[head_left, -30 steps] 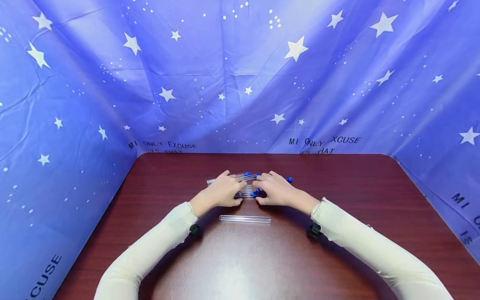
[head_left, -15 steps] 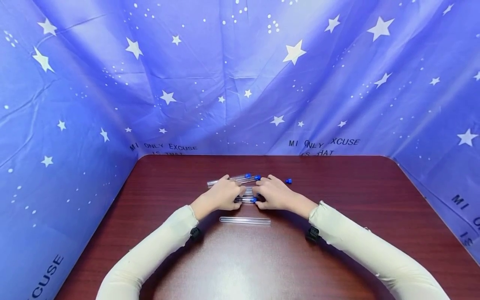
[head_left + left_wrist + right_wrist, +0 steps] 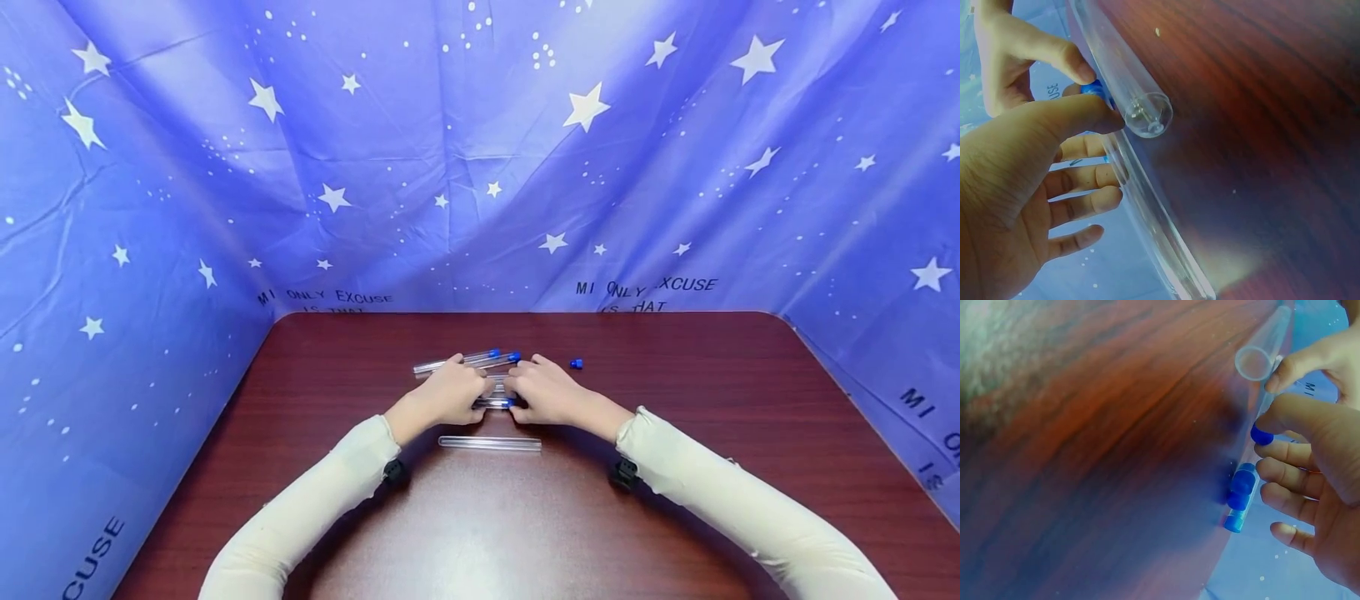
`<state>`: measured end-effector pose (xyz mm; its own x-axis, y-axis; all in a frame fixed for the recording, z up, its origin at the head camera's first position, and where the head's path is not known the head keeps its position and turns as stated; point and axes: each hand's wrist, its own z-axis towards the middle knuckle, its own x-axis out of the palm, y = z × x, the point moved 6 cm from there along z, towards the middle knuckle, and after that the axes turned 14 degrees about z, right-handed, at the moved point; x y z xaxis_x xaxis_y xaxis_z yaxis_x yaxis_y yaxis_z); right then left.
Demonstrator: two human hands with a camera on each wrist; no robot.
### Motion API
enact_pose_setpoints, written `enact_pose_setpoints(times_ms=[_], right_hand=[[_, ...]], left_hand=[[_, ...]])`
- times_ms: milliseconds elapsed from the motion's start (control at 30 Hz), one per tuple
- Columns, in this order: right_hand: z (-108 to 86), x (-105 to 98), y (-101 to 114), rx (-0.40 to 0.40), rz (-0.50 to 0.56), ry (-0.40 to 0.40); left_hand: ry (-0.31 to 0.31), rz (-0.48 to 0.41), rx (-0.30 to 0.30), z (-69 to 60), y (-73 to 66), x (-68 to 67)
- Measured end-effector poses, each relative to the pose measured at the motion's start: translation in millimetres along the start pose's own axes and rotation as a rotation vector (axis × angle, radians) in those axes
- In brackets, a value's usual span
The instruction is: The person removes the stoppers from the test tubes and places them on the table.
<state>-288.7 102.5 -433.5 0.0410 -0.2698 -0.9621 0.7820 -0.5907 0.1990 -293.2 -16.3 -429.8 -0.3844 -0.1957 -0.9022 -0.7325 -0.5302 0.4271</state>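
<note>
Near the far middle of the table, my left hand [image 3: 448, 393] and right hand [image 3: 549, 392] face each other, fingertips close together. The left thumb and fingers pinch a clear test tube [image 3: 489, 403]. At its right end the right thumb and index finger pinch a blue cap [image 3: 1262, 435]; its remaining right fingers [image 3: 1290, 478] are spread. How firmly the cap sits on the tube is hidden by the fingers. Several capped test tubes [image 3: 501, 360] lie just beyond and between the hands. Nearer the person lies an uncapped clear tube [image 3: 490, 443], its open end to the right.
A loose blue cap [image 3: 576, 364] sits right of the right hand. The dark red wooden table [image 3: 480, 517] runs back to a blue star-printed curtain [image 3: 450, 167], which also hangs along both sides.
The tube with the blue cap between the hands has come slightly towards the person. Both hands stay nearly in place, with small finger shifts. The front tube has not moved.
</note>
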Motion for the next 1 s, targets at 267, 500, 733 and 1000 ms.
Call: enact_pose_setpoints(times_ms=[267,500,733,1000], right_hand=[[0.7,-21,-3,0.042,0.032,-0.045],[-4.5,-26,-1,0.043,0.079,-0.051],[-8.8,-26,-8,0.046,0.107,-0.063],[-13.0,-34,-12,0.056,0.123,-0.067]], left_hand=[[-0.047,0.019,-0.016,2.7,5.2,-12.4],[-0.116,0.032,-0.019,-1.1,0.4,-18.3],[-0.250,0.041,0.002,1.0,-4.9,-23.0],[-0.353,0.062,0.017,4.0,-5.5,-26.6]])
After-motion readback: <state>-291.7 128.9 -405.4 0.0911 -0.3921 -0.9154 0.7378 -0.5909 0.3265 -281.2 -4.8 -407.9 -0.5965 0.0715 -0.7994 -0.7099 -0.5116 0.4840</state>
